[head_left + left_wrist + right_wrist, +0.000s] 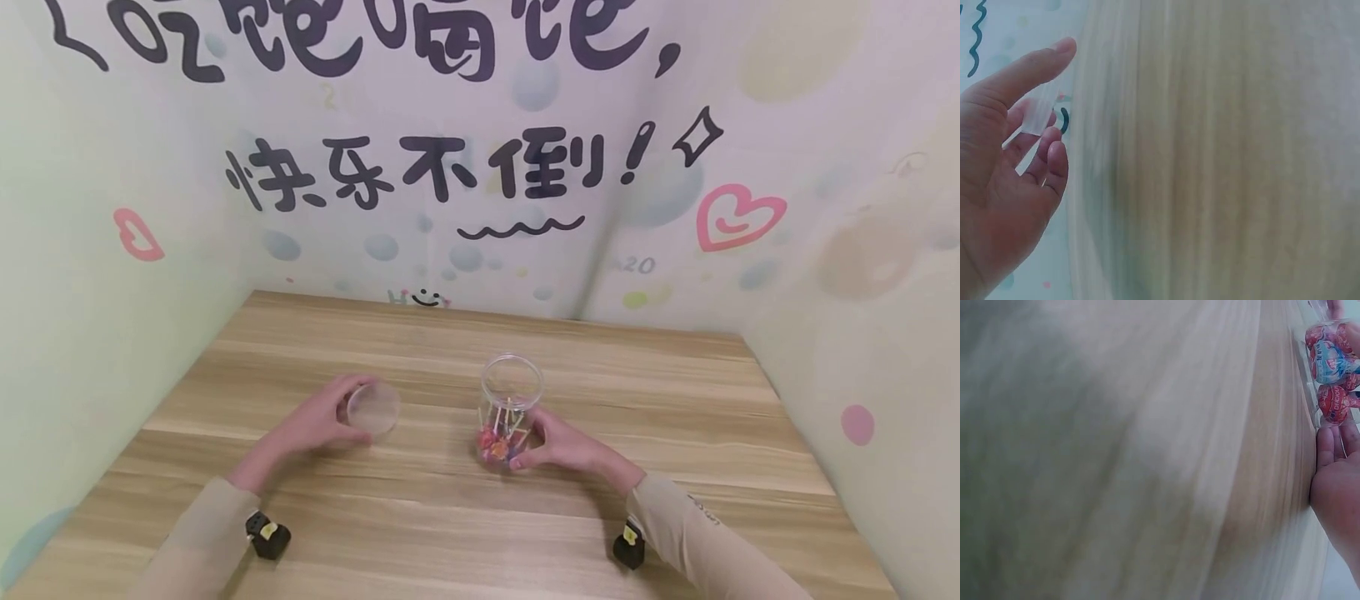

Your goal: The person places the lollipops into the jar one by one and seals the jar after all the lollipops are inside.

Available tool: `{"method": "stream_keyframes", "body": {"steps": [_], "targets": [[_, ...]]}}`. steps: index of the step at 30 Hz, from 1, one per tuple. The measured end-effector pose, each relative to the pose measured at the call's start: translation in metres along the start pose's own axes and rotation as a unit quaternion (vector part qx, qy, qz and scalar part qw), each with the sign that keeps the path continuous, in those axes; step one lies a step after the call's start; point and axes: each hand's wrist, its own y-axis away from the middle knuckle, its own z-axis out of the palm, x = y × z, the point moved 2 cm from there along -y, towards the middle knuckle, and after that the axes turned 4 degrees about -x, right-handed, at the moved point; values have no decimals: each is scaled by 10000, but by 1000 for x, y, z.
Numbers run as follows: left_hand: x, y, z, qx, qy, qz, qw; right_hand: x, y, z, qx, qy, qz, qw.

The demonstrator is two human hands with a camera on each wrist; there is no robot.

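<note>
A round translucent lid [374, 410] is held at its rim by my left hand [326, 419], to the left of the jar. In the left wrist view the lid [1040, 111] shows edge-on between the thumb and curled fingers. On the table stands a clear jar [513, 382] without a cover on its mouth. Wrapped lollipops [495, 446] lie in its lower part, their pale sticks pointing up. My right hand [558, 442] grips the jar low on its right side. Red and blue wrappers of the lollipops [1332, 362] appear in the right wrist view.
The wooden table [420, 517] meets a printed wall [450, 267] at its back edge, with more walls at both sides. Small black devices sit at the left wrist [267, 536] and the right wrist [629, 546].
</note>
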Motion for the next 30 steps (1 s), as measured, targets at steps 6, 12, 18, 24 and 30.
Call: {"method": "stream_keyframes", "body": {"steps": [6, 12, 18, 24, 30], "targets": [[8, -4, -2, 77, 114, -142, 9998, -1, -1, 0, -3, 42, -50, 10000], [18, -10, -3, 159, 622, 120, 9979, -2, -1, 0, 14, 28, -87, 10000], [35, -16, -5, -167, 1332, 735, 9882, -1, -1, 0, 27, 66, -51, 10000], [50, -21, -2, -469, 1710, 995, 9791, -4, 0, 1, 41, 79, -59, 9999], [59, -23, -3, -549, 2046, 1254, 9692, -5, 1, 1, 94, 93, -45, 9999]]}}
